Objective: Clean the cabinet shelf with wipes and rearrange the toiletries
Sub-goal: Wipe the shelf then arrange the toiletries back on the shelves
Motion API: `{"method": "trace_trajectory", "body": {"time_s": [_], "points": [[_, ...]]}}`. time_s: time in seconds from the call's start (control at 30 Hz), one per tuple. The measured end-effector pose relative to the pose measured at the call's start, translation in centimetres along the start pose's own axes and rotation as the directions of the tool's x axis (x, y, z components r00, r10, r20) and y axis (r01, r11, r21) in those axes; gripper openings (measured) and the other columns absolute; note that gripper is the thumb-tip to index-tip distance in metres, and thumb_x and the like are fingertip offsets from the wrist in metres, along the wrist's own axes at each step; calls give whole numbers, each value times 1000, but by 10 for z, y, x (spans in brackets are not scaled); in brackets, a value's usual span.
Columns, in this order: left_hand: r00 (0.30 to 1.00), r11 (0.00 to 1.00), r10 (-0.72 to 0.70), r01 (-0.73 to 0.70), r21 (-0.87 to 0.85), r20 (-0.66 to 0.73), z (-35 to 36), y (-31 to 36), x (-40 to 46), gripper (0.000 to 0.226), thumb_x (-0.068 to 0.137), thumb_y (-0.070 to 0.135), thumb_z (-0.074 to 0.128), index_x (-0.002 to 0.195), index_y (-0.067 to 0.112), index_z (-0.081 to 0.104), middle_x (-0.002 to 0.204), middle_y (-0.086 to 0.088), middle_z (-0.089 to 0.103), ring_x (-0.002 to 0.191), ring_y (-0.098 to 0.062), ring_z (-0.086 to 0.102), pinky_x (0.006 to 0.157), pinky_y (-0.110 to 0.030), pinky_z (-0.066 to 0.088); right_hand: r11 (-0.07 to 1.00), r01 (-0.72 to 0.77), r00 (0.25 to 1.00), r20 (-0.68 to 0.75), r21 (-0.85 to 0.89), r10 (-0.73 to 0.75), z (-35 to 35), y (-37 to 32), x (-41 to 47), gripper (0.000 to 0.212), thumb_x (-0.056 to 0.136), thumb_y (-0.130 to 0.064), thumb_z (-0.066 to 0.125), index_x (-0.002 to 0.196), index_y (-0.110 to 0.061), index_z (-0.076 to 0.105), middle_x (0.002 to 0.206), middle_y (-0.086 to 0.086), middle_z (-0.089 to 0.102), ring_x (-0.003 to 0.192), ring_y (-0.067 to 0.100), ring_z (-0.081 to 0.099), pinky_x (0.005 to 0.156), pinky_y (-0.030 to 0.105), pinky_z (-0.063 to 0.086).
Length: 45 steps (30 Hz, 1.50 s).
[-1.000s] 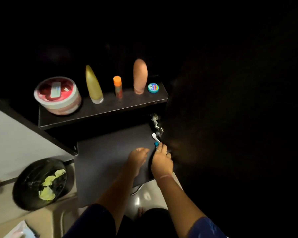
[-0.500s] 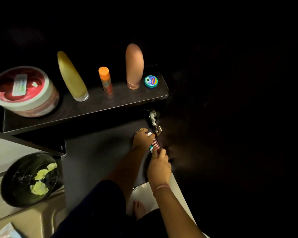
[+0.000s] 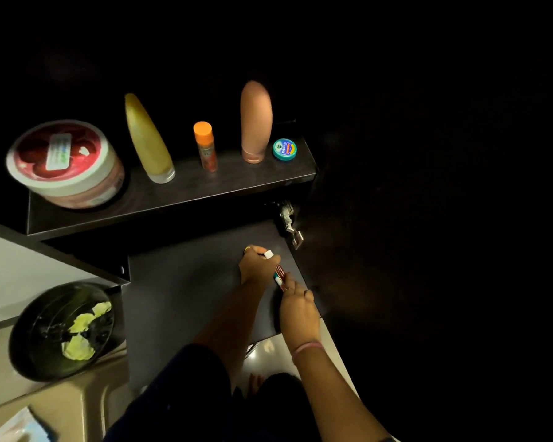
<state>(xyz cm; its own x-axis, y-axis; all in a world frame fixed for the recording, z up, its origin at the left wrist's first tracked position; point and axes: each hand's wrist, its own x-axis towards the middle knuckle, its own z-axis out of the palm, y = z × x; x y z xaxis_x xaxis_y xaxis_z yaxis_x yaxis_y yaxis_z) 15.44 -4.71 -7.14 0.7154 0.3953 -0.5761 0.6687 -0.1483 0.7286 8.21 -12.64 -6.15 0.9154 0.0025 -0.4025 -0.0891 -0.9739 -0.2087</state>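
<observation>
A dark upper shelf [image 3: 205,193] carries a red-lidded cream tub [image 3: 64,162], a yellow tube [image 3: 147,138], an orange-capped stick [image 3: 205,146], a tan tube [image 3: 255,121] and a small teal balm tin [image 3: 284,149], all standing in a row. On the lower dark shelf [image 3: 186,291] both hands hold a small red-and-white tube [image 3: 279,273] with a white cap. My left hand [image 3: 256,266] grips its capped end. My right hand [image 3: 297,309] pinches its other end near the shelf's right edge.
A metal door hinge [image 3: 289,221] sits at the cabinet's right side above the hands. A black bin [image 3: 61,330] with crumpled yellow wipes stands at lower left beside a pale cabinet panel [image 3: 29,275]. A wipes packet [image 3: 16,425] lies at the bottom left corner. My foot [image 3: 256,382] shows below.
The view has shifted lower and right. My left hand moved up to the tube's capped end, and the tube now lies between both hands on the lower shelf.
</observation>
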Motion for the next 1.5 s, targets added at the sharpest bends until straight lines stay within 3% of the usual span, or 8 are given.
{"method": "trace_trajectory", "body": {"time_s": [0.23, 0.4, 0.57, 0.9, 1.07, 1.23, 1.37, 1.5], "points": [[998, 966, -54, 56, -253, 18, -41, -22, -14, 43, 84, 11, 64, 126, 5, 55, 121, -16, 60, 105, -27, 61, 94, -33, 49, 992, 101, 995, -6, 81, -101, -18, -6, -11, 35, 96, -14, 47, 131, -11, 46, 120, 12, 58, 109, 23, 57, 93, 30, 49], [988, 856, 14, 68, -512, 154, -95, -23, -49, 33, 85, 9, 65, 117, 7, 58, 110, -11, 63, 100, -20, 62, 88, -30, 50, 970, 227, 947, -253, 92, -198, -40, -24, -41, 31, 95, -10, 43, 121, -14, 60, 114, 8, 64, 105, 21, 57, 90, 26, 46], [983, 825, 114, -11, -565, 147, -155, -21, -102, 21, 85, 12, 66, 105, 8, 61, 100, -8, 64, 88, -12, 63, 77, -22, 54, 920, 359, 866, -425, 158, -264, -69, -55, -88, 29, 89, -5, 52, 115, -9, 65, 111, 8, 66, 105, 24, 59, 94, 29, 46], [923, 782, 384, -319, -536, 10, -267, 26, -213, 8, 85, 17, 66, 92, 14, 69, 90, -1, 71, 88, -11, 65, 70, -22, 51, 725, 687, 535, -706, 44, -465, -170, -113, -168, 24, 80, -1, 66, 100, -12, 70, 98, 1, 70, 91, 16, 66, 91, 18, 44], [774, 677, 620, -612, -409, -133, -307, 78, -259, 19, 81, 17, 70, 100, 13, 70, 94, -2, 71, 90, -14, 68, 73, -22, 56, 628, 778, 346, -828, -10, -441, -237, -137, -200, 21, 82, -2, 67, 101, -10, 69, 101, 0, 67, 96, 6, 61, 98, 25, 47], [588, 579, 783, -808, -108, -202, -337, 128, -295, 32, 83, 23, 69, 114, 22, 65, 106, 6, 67, 101, -11, 63, 91, -32, 53, 594, 803, 258, -870, -49, -421, -297, -149, -223, 22, 84, -3, 65, 104, -10, 69, 102, -1, 65, 95, 7, 62, 91, 19, 48], [366, 393, 903, -915, 89, -225, -352, 177, -327, 34, 88, 23, 62, 122, 21, 61, 114, 6, 65, 101, -3, 61, 87, -17, 50, 576, 811, 146, -916, -105, -373, -352, -155, -235, 21, 83, -1, 65, 102, -9, 69, 101, 0, 65, 92, 0, 56, 91, 0, 35], [140, 193, 970, -942, 276, -201, -363, 235, -361, 34, 90, 16, 59, 124, 16, 59, 116, 5, 60, 102, -1, 56, 84, -9, 45, 568, 806, 31, -946, -167, -322, -409, -157, -249, 19, 83, -1, 65, 100, -7, 68, 100, 2, 64, 90, 1, 55, 88, 10, 43]]}}
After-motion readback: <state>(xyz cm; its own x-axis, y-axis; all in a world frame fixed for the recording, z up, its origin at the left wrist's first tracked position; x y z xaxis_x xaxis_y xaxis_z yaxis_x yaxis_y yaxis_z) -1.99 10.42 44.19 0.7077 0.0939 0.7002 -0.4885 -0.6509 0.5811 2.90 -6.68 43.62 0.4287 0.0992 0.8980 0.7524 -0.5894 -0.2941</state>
